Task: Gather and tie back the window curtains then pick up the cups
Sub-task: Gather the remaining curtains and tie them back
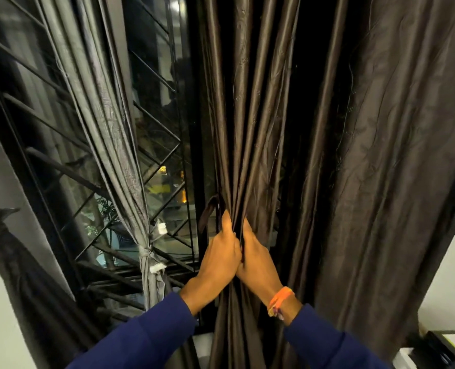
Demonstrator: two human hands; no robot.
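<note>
Head view: the glossy dark brown pleated curtain (pixel 250 129) was gripped by left hand (pixel 219 258) and right hand (pixel 257 259), fingertips hidden in folds; a dark tie-back strap (pixel 207 211) was partly hidden.

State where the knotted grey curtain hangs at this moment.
In the head view, the grey curtain hangs left of centre against the window grille, knotted low down just left of the left hand.

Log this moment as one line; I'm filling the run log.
stage: gathering | left hand: grips brown curtain | right hand: grips same | grey curtain: tied | cups: unseen

Dim, warm, bowed wide-angle edges
</note>
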